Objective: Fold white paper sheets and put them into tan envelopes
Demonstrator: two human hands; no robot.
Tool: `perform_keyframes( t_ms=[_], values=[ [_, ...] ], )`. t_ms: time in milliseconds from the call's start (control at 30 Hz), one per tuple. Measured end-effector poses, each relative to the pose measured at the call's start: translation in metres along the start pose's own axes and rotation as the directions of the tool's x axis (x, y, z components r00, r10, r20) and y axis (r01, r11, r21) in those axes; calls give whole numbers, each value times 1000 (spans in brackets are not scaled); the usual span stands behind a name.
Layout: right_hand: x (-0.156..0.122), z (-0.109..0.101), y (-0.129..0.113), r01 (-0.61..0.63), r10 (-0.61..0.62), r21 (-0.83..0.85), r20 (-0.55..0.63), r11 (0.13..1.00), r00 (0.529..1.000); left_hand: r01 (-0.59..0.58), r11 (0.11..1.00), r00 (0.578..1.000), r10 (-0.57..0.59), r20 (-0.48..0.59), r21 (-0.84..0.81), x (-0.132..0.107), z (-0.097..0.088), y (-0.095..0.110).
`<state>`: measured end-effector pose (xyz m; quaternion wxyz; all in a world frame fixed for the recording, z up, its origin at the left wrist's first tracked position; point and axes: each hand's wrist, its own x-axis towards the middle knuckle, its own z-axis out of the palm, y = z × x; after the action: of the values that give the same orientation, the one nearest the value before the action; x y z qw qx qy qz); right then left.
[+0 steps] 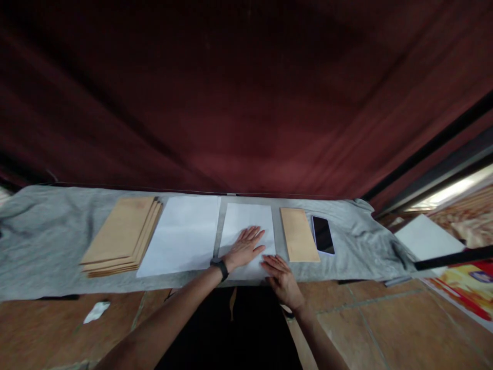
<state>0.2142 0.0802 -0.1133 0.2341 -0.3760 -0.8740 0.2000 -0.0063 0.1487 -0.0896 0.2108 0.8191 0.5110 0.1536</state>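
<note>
A white sheet of paper [241,221] lies in front of me on the grey cloth [350,231]. My left hand [246,247] rests flat on its middle, fingers stretched out and a dark band round the wrist. At the sheet's lower right corner is my right hand [280,277], its fingers extended and touching the paper's edge. Just left of this sheet lies more white paper [185,231], possibly a stack. To the right sits a smaller brown envelope [299,234].
Several large brown envelopes [121,228] are piled at the left. A phone [323,235] lies right of the small envelope. A dark red curtain [239,113] hangs behind the cloth-covered surface. On the tiled floor [377,324] is a crumpled white scrap [97,311].
</note>
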Motion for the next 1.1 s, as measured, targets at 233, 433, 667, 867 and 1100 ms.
perform_keyframes(
  t_ms=[233, 433, 667, 867, 1100],
  values=[
    [2, 0, 0, 2, -2, 18, -9, 1000, 1000, 114, 971, 987, -87, -135, 208, 22, -3, -44],
    [3, -2, -1, 16, -16, 10, -2, 1000, 1000, 394, 903, 894, -334, -298, 172, 28, -14, -68],
    [4, -3, -3, -17, 17, 12, 5, 1000, 1000, 273, 940, 946, -226, -231, 202, 61, 13, -34],
    [6, -5, -8, -51, 51, 21, -11, 998, 999, 216, 953, 959, -166, -229, 212, 95, 21, -14],
    [5, -2, -7, -65, 67, 54, -34, 996, 997, -97, 976, 993, 108, -49, 194, 77, 30, 8]
  ],
)
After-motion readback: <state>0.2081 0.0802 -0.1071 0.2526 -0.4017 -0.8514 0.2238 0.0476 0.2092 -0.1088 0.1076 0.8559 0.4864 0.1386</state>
